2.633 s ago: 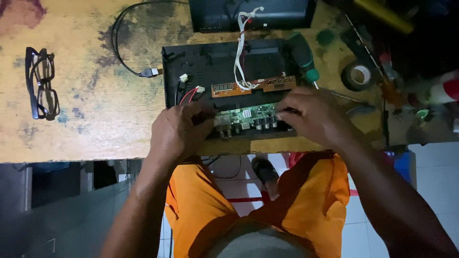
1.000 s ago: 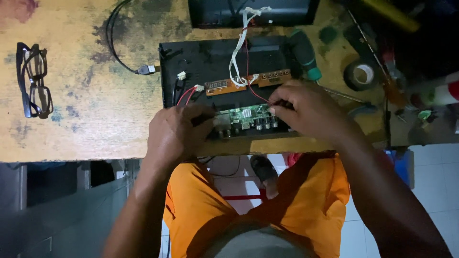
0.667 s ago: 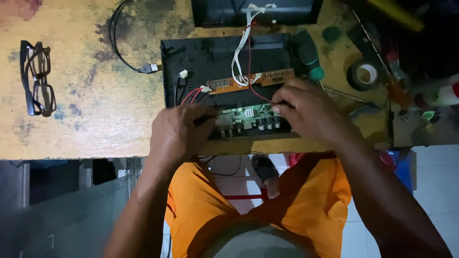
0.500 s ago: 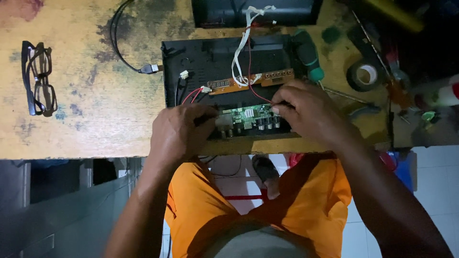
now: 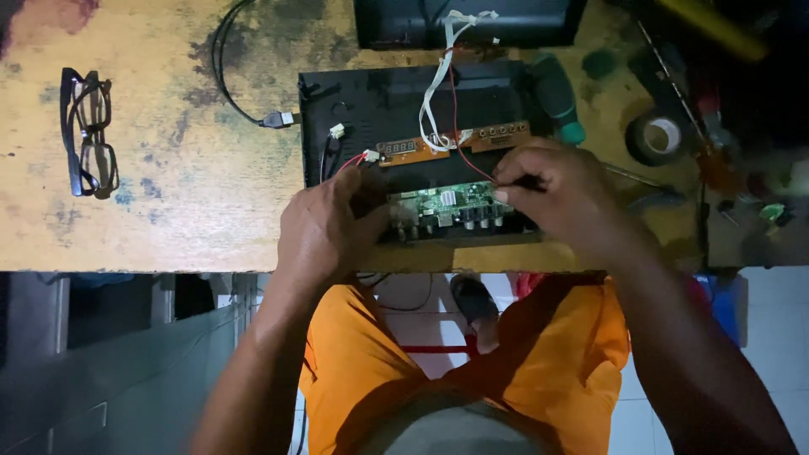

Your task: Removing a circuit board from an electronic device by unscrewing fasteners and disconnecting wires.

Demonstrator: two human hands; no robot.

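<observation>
Both hands on the green circuit board at near edge of the open black device case, on the worn wooden bench. Left hand curled around board's left end, gripping it. Right hand pinched shut on sth thin at board's right end; can't tell what. Screwdriver & tape roll to the right, glasses far left.

Worn wooden table: glasses, tape roll.
</observation>
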